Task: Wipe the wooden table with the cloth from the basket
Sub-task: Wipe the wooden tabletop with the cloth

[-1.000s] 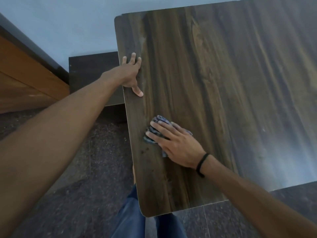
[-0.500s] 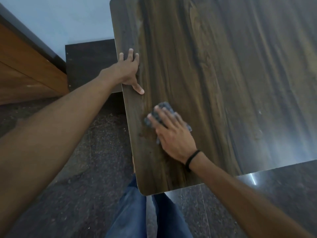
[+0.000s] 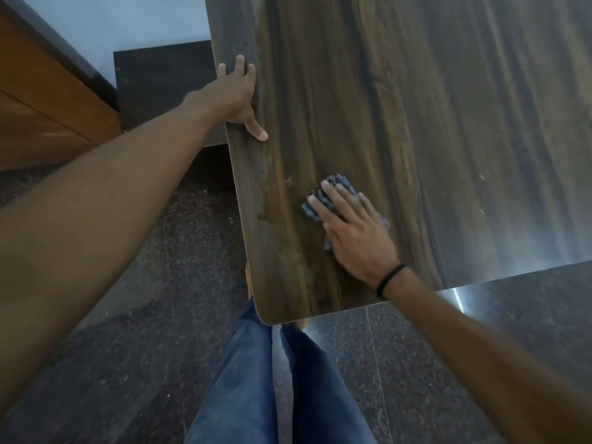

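Cloth point(image 3: 339, 184) is a crumpled blue-grey wad sitting on the wooden table point(image 3: 416, 123), close to the left edge and toward the near corner. Right hand point(image 3: 355, 232) lies flat on top of it, fingers straight and a bit spread, pressing it to the wood (bits of cloth poke out past the fingertips and on the little-finger side). That wrist has a black band point(image 3: 389, 280) on it. Left hand point(image 3: 235, 94) rests farther up on the table's left edge, fingers laid out straight, thumb on the tabletop, holding nothing. Below the near corner are blue jeans point(image 3: 256, 379) over a dark speckled floor point(image 3: 128, 315). Off left there's a dark low panel point(image 3: 163, 81), an orange-brown wooden cabinet point(image 3: 41, 100) and a pale blue wall point(image 3: 128, 24).
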`<act>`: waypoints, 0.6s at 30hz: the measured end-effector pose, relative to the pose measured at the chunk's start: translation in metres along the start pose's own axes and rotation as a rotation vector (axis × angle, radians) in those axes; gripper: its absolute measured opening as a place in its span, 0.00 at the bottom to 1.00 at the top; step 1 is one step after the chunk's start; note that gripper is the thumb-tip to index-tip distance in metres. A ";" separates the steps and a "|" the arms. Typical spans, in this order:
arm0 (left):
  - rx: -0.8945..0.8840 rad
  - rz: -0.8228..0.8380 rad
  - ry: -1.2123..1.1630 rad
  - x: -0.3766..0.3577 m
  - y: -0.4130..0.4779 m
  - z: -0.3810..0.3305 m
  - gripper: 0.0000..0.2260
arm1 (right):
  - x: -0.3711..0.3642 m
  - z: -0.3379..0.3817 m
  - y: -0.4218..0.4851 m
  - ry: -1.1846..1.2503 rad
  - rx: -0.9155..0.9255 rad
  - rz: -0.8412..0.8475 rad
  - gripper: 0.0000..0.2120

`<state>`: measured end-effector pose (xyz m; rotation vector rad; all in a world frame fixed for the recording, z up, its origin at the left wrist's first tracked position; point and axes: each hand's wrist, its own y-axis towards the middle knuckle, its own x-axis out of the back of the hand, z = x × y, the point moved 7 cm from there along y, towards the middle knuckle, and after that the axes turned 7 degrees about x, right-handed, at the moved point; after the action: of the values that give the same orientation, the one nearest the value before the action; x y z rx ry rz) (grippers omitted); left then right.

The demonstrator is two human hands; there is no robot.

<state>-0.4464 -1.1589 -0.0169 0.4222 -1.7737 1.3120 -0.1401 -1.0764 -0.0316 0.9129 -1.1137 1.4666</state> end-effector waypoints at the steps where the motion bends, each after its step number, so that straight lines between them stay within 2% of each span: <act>1: 0.001 0.003 0.001 0.000 0.000 0.000 0.62 | -0.006 0.019 -0.005 0.009 0.006 -0.007 0.28; 4: 0.003 0.016 0.007 -0.001 0.001 -0.001 0.63 | -0.029 0.059 -0.049 -0.089 0.459 0.062 0.29; 5: 0.008 0.010 0.006 -0.001 0.001 -0.001 0.63 | -0.025 0.049 -0.051 -0.114 0.509 0.081 0.29; 6: 0.012 0.003 0.006 0.000 0.001 -0.001 0.63 | -0.020 0.036 -0.044 -0.133 0.455 0.056 0.29; 8: 0.002 0.010 0.007 0.001 0.002 -0.002 0.63 | -0.013 0.017 -0.030 -0.039 0.107 0.000 0.29; 9: 0.000 0.007 0.004 0.001 0.001 -0.002 0.63 | -0.016 0.024 -0.030 -0.002 0.008 -0.016 0.29; 10: 0.000 0.003 0.000 0.001 0.000 -0.002 0.62 | -0.023 0.043 -0.036 -0.009 0.059 -0.017 0.29; 13: -0.002 0.003 -0.023 -0.001 0.000 0.000 0.62 | -0.039 0.071 -0.070 -0.103 0.492 0.092 0.31; 14: 0.002 -0.002 -0.027 -0.002 -0.001 0.000 0.62 | -0.032 0.059 -0.064 -0.130 0.508 0.097 0.31; 15: 0.006 -0.004 -0.030 -0.001 -0.001 0.001 0.62 | -0.027 0.046 -0.051 -0.133 0.436 0.070 0.30; 17: 0.003 0.004 -0.019 0.000 0.001 0.001 0.63 | -0.015 0.034 -0.029 -0.026 0.116 0.020 0.28; 18: 0.006 0.008 -0.011 -0.001 0.001 0.001 0.63 | -0.019 0.047 -0.029 -0.019 0.081 0.012 0.28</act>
<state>-0.4476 -1.1594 -0.0182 0.4271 -1.7825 1.3228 -0.1095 -1.1259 -0.0309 0.9797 -1.0817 1.5251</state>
